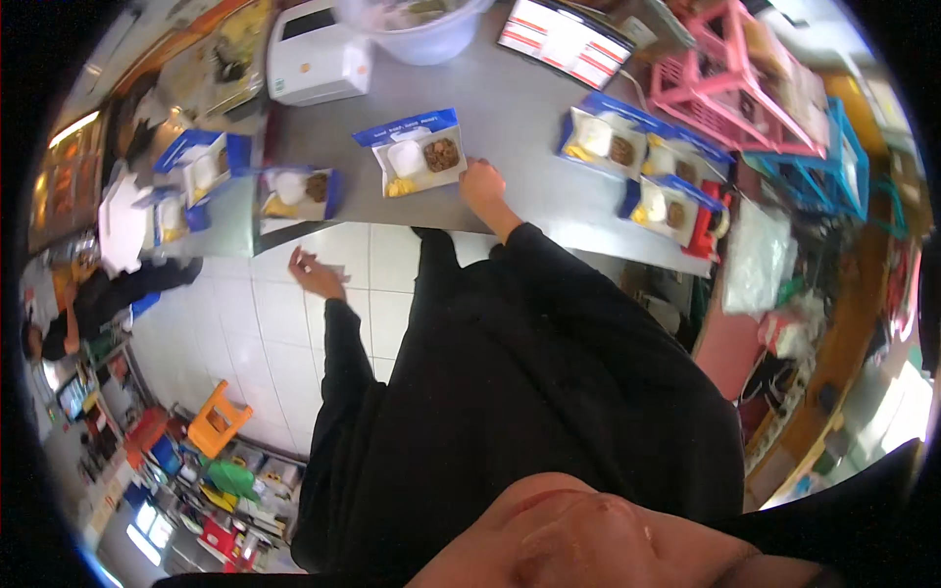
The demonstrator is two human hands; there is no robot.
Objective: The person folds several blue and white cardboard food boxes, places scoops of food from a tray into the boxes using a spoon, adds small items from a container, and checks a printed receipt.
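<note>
An open paper food box (421, 157) with a blue lid flap sits in the middle of the steel counter. In it are a mound of white rice, a brown meat portion and something yellow. My right hand (482, 184) is closed at the box's right edge, its fingertips partly hidden against the side wall. Out in front of the counter, over the tiled floor, my left hand (316, 273) hangs with its fingers loosely apart, holding nothing that I can make out. Left of the middle box stands a similar food box (297, 192), nearest to my left hand.
More filled boxes (603, 142) cluster at the right, beside a red tape dispenser (704, 223). Along the back are a white printer (316, 59), a clear tub (421, 34), a tablet screen (564, 41) and a pink basket (725, 93). A person (98, 304) is at far left; an orange stool (219, 416) stands behind.
</note>
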